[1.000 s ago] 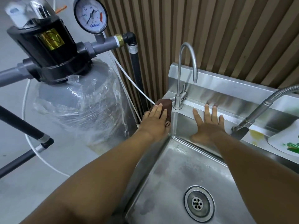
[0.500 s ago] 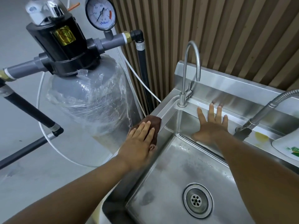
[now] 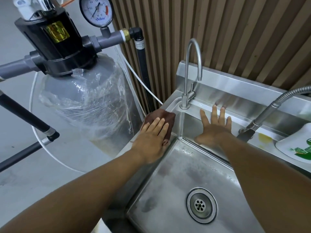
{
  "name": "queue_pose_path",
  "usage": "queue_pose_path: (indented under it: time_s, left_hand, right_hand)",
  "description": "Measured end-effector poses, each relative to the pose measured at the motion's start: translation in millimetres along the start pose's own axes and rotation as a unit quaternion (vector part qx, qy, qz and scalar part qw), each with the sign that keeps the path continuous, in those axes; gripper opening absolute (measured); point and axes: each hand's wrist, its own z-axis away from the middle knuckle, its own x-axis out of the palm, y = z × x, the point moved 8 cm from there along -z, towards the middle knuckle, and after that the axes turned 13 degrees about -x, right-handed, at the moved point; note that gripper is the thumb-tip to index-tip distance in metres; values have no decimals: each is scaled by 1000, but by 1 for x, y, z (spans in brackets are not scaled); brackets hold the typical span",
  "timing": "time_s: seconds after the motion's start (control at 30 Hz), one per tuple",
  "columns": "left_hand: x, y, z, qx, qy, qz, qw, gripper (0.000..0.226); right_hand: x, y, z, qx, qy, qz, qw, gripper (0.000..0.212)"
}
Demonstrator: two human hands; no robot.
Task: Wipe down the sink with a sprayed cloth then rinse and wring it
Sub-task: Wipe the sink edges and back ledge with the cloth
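The cloth (image 3: 161, 116) is lying on the sink's (image 3: 176, 174) left rim, the tap (image 3: 186, 91) standing on its back rim, the tank (image 3: 84, 101) sitting left.

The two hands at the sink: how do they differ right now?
The left hand presses flat on a brown cloth at the left rim of the sink; the right hand has no cloth under it. The left hand's fingers lie close together; the right hand's are spread, on the basin's back wall. Both are open, palms down.
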Motion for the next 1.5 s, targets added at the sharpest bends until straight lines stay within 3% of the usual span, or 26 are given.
queue_pose_path:
  time_s: [0.17,0.6,0.87,1.03,1.27,1.5]
  left_hand:
    - [21,-13,51,29,25,-20,999,67]
    - [-20,25,-97,-36,-26,19,999,79]
    - [-8,6,-35,-26,3,29,999,78]
    - [-16,8,-71,-29,-25,58,998,84]
    - [-42,22,-140,-7,-75,87,993,76]
    - [-30,21,-114,65,-35,32,997,67]
  right_hand:
    - [0,-1,0,-8,3,0,1000,112]
    - [-1,-1,1,-13,11,-9,1000,110]
    - [0,1,1,-20,22,-5,1000,108]
    - [1,2,-2,-19,41,14,999,112]
    - [0,2,-6,-12,35,9,999,112]
    - [1,3,-6,-7,45,20,999,110]
